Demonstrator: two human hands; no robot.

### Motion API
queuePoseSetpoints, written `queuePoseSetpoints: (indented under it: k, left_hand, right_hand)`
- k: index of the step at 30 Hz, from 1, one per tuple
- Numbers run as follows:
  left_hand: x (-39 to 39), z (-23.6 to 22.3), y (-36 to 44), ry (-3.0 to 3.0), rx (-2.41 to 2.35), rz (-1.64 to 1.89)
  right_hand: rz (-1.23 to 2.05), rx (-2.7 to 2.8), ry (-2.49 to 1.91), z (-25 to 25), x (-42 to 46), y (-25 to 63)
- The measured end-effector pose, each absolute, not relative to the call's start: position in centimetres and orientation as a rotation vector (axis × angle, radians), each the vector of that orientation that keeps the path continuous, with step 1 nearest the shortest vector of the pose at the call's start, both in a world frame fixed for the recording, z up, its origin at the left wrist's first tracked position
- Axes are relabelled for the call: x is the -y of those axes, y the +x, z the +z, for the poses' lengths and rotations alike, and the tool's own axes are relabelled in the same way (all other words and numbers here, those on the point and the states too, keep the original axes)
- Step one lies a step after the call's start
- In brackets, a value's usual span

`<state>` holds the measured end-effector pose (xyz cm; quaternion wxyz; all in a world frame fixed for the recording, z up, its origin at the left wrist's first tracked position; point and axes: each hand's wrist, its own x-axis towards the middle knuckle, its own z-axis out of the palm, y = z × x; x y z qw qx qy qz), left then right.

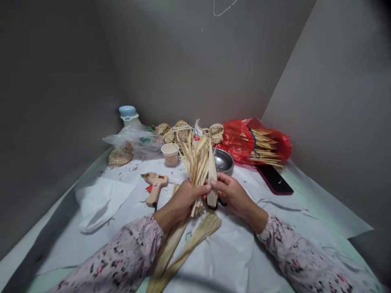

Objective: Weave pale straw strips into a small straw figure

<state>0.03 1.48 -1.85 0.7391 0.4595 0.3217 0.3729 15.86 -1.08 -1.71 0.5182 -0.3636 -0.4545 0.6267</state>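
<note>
Floral sleeves [122,252] extend inward from the near edge of the worktop [238,252], which is covered in white sheeting. Between them, loose dried husks [191,248] run from the near edge toward the middle. Above the middle of the worktop, the left hand [191,193] grips a bundle of straw-coloured strips [197,158] near its lower end, thumb and fingers closed around it. The bundle's long axis runs away from the wearer; its fanned tips point toward the far edge, leaning slightly left, and its blunt ends face the near edge. Just beside it, the right hand [230,191] pinches a wide husk strip [211,162] between thumb and fingers; this strip stands nearly parallel to the bundle, its narrow end pointing toward the far edge. Left of the hands lies a glue gun [157,188], nozzle toward the left edge, with a paper cup [170,155] beyond. Behind the hands sits a metal bowl [225,162]. Toward the far right corner are a red bag of strips [238,140] and a dark phone [275,179].
</note>
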Motion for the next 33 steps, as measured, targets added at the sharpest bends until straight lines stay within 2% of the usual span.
queuePoseSetpoints:
  k: [23, 27, 33]
  left_hand:
    - [-1.6, -2.7, 0.0, 1.055, -0.768, 0.77]
    - [-1.4, -2.0, 0.0, 0.966, -0.752, 0.848]
    - [-1.4, -1.1, -0.2, 0.879, -0.659, 0.916]
  right_hand:
    - [1.219, 1.318, -1.155, -2.4, 0.9, 15.6]
    - [1.132, 1.319, -1.183, -2.7, 0.6, 15.9]
    - [1.194, 1.229, -1.131, -2.5, 0.4, 16.9]
